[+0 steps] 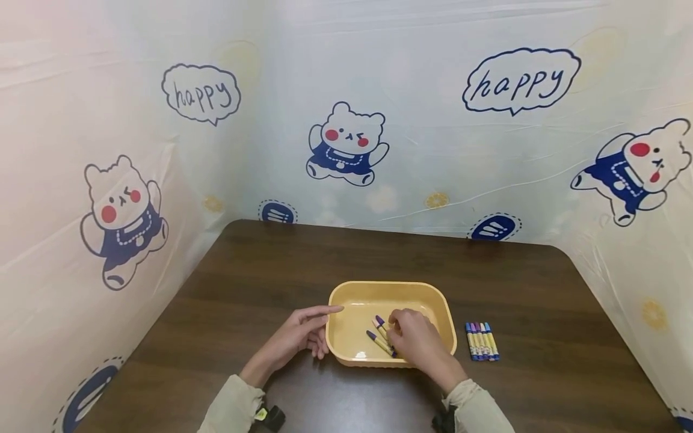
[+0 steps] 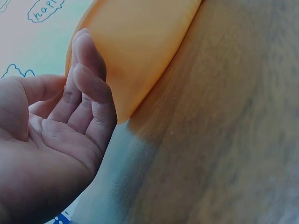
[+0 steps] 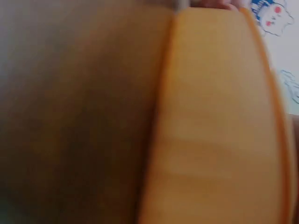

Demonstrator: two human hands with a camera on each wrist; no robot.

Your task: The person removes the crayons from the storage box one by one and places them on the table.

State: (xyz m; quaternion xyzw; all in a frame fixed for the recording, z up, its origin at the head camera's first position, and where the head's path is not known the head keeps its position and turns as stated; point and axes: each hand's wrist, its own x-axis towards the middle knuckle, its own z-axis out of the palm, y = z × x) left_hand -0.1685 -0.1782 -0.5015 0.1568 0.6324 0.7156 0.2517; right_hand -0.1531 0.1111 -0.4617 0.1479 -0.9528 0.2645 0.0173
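A yellow plastic basket [image 1: 352, 288] sits on the table in front of me. Several slim markers [image 1: 381, 343] with yellow barrels and dark caps lie inside it, partly covered by my right hand [image 1: 417, 340]. That hand reaches over the near rim with bent fingers, its fingertips hidden among the markers. My left hand [image 1: 300, 337] holds the basket's left rim, one finger reaching over the edge; in the left wrist view its other fingers [image 2: 93, 88] bend against the outer wall. The right wrist view is blurred and shows mostly the basket wall [image 3: 215, 121].
To the right of the basket, several more markers [image 1: 481, 343] lie side by side in a neat row on the dark wooden table [image 1: 260, 270]. A pale curtain [image 1: 422, 156] printed with bears and "happy" bubbles surrounds the table's back and sides.
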